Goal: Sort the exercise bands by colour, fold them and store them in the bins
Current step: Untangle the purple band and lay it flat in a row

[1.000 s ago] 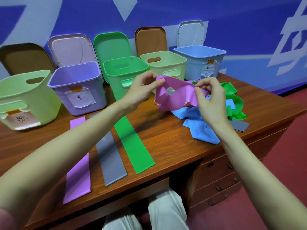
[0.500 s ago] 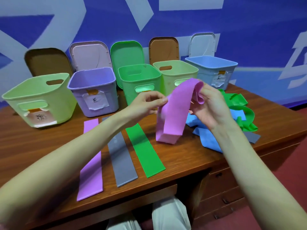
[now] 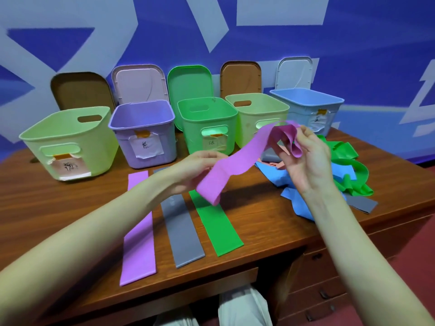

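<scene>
Both hands hold one purple band above the desk — my right hand has its grip curled round the looped far end, fingers threaded through the fold, while my left hand pinches the lower end, which hangs down folded over the near part of the desk. That band runs slantwise between the two hands, in front of the bins.

On the desk beneath, I see three bands laid flat side by side: a flat purple band on the left, a grey band in the middle, a green band on the right. To the right lies a loose heap — blue bands, tangled green bands, a grey strip and a bit of salmon-pink, partly hidden by my right hand.

Along the far edge stand five open bins in a row: a pale green bin, a lilac bin, a bright green bin, a second pale green bin and a light blue bin. Their lids lean against the blue wall behind them. Four bins show paper labels on the front; the writing is too small to read.
</scene>
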Demonstrator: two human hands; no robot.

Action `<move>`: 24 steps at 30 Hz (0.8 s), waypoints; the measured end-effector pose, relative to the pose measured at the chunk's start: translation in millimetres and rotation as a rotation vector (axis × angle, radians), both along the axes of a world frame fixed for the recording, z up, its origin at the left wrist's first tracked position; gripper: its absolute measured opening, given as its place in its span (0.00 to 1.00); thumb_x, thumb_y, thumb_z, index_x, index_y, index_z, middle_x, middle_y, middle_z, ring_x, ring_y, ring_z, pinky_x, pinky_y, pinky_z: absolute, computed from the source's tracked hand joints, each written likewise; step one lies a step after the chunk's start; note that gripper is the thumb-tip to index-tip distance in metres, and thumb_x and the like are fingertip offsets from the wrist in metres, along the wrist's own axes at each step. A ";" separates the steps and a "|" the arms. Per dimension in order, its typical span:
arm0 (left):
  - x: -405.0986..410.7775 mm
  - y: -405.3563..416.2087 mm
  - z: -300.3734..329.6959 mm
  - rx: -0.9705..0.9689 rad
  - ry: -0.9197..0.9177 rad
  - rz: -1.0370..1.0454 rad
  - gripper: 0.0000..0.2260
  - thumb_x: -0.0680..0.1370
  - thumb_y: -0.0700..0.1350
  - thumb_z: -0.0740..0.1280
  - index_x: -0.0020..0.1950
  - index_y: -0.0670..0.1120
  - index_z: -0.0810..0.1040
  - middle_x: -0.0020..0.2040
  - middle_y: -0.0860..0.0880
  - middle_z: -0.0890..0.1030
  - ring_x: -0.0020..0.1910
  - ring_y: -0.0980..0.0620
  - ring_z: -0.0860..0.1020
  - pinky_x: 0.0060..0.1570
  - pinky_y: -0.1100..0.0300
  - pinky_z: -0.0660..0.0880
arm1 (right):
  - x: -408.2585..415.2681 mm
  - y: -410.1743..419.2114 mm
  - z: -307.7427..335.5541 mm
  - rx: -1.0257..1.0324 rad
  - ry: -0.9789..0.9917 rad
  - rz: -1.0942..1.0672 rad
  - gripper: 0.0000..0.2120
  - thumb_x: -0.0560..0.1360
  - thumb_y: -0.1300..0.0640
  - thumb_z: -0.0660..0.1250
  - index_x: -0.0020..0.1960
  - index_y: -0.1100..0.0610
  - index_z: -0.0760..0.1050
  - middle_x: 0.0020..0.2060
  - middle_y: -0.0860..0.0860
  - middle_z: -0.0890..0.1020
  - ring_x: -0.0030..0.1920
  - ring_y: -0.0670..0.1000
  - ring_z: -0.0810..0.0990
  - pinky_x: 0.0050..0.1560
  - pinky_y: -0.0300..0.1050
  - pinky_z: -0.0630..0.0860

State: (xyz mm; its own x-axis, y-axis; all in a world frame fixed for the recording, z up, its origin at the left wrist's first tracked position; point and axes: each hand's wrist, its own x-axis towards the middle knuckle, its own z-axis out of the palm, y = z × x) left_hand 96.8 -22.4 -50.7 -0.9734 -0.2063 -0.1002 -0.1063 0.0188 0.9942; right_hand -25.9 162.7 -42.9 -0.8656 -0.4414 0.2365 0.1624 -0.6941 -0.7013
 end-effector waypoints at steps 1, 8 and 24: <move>0.7 -1.8 0.8 0.004 0.012 0.026 0.05 0.80 0.42 0.61 0.51 0.46 0.76 0.34 0.52 0.80 0.28 0.58 0.76 0.28 0.67 0.73 | 0.7 -0.2 -3.1 0.010 -0.012 -0.033 0.05 0.79 0.67 0.59 0.53 0.62 0.71 0.38 0.53 0.81 0.42 0.49 0.81 0.46 0.48 0.81; 11.9 -8.5 5.3 -0.023 -0.013 -0.136 0.05 0.76 0.44 0.67 0.48 0.44 0.78 0.36 0.52 0.80 0.33 0.58 0.78 0.34 0.69 0.75 | 2.3 -2.8 -22.3 0.111 -0.044 -0.125 0.06 0.78 0.68 0.58 0.52 0.63 0.72 0.40 0.56 0.79 0.41 0.51 0.80 0.39 0.45 0.80; 18.2 -16.3 22.9 -0.079 0.186 0.044 0.02 0.76 0.38 0.65 0.46 0.43 0.77 0.36 0.52 0.80 0.33 0.57 0.78 0.29 0.67 0.75 | -3.0 8.6 -37.9 0.422 -0.006 -0.187 0.07 0.76 0.67 0.61 0.41 0.64 0.74 0.37 0.61 0.79 0.41 0.50 0.77 0.42 0.44 0.81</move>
